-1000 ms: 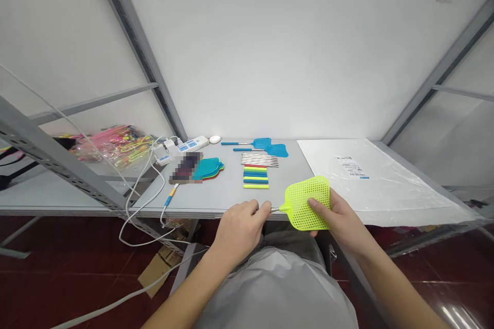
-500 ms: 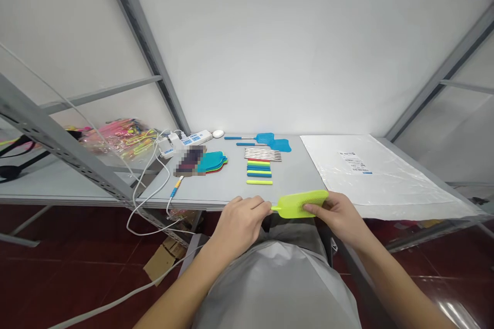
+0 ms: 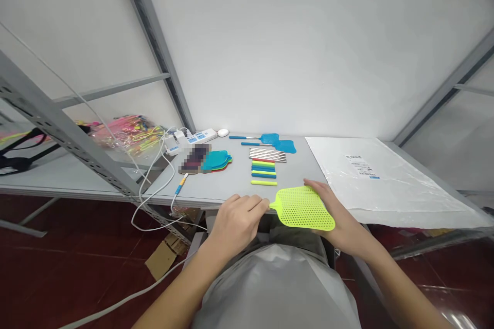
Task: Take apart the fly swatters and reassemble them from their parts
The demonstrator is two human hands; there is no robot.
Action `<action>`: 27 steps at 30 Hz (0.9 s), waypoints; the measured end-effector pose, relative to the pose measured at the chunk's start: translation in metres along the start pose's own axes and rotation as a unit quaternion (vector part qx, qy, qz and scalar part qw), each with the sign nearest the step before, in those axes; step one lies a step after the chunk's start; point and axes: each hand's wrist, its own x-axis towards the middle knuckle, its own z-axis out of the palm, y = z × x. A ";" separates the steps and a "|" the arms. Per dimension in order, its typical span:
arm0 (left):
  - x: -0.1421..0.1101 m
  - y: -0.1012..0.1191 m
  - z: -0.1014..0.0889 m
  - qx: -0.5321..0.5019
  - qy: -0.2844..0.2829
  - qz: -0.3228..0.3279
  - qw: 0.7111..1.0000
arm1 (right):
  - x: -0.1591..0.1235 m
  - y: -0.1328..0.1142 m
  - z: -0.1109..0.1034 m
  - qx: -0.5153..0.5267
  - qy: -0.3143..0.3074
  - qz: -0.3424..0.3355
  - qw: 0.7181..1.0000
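Observation:
My left hand (image 3: 240,218) is closed around the narrow neck end of a lime-green fly swatter head (image 3: 303,208). What else lies inside that fist is hidden. The perforated face of the head is turned toward me, just off the table's front edge. Behind its right side is my right hand (image 3: 339,221), with one finger stretched out past the upper edge and the others hidden by the plastic. Beyond my hands lie several green, blue and red handle tubes (image 3: 264,169), with one green tube (image 3: 264,183) apart in front. Several metal rods (image 3: 267,154) lie behind them.
Two blue fly swatters (image 3: 270,139) lie at the back of the grey table (image 3: 231,190). To the left are stacked swatter heads (image 3: 216,160), a blurred-out dark object (image 3: 195,158), a power strip (image 3: 203,136) and white cables. A white plastic sheet (image 3: 386,185) covers the right side.
The lime-green swatter head has turned so its face shows more fully. My right thumb has come off its front, and that hand is now behind it. The view has shifted slightly.

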 end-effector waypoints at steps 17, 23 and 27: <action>0.003 -0.001 0.020 -0.010 -0.010 0.054 0.998 | -0.004 -0.008 0.009 0.152 0.081 0.063 0.983; 0.001 -0.006 0.020 -0.040 -0.017 0.014 0.999 | -0.012 0.016 0.016 -0.170 0.115 -0.203 0.957; 0.002 -0.002 0.021 -0.036 -0.030 0.002 0.999 | -0.009 0.029 0.019 -0.209 0.150 -0.220 0.941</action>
